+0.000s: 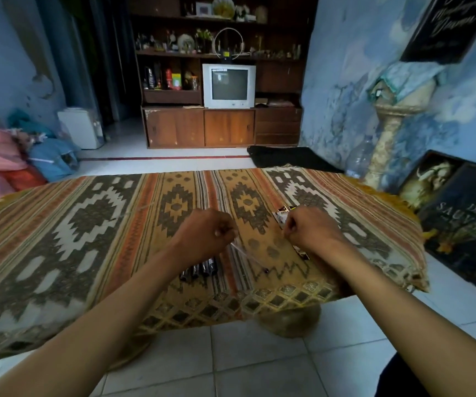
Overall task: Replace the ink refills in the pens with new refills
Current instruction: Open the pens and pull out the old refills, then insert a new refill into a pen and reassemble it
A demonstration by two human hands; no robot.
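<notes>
Over a low table (pixel 59 253) draped in a woven cloth of orange, tan, brown and white geometric bands, a person's two bare hands work at a thin, clear refill (pixel 245 255). The left hand (pixel 205 233) has its fingers curled and pinches the upper end of that slender tube, which slants down and to the right across the cloth, ending in a small dark tip near a zigzag motif. The right hand (pixel 307 227), also curled into a loose fist, hovers just to the right; whether it grips anything cannot be told. A glossy dark packet (pixel 282 214) shows partly from under that right hand, with another glimpse of it below the wrist. Four dark, cylindrical pens (pixel 199 270) lie side by side on the cloth, just below the left wrist and near the table's front edge. Beyond the table stand a wooden shelving unit (pixel 222 124) crowded with small ornaments, and an old boxy grey television (pixel 228 85). Pink and blue cushions (pixel 7 161) are heaped on the left; a clear plastic bottle (pixel 360 159) and a mottled stone-like pedestal (pixel 385 133) stand against the peeling blue wall on the right, over pale floor tiles.
</notes>
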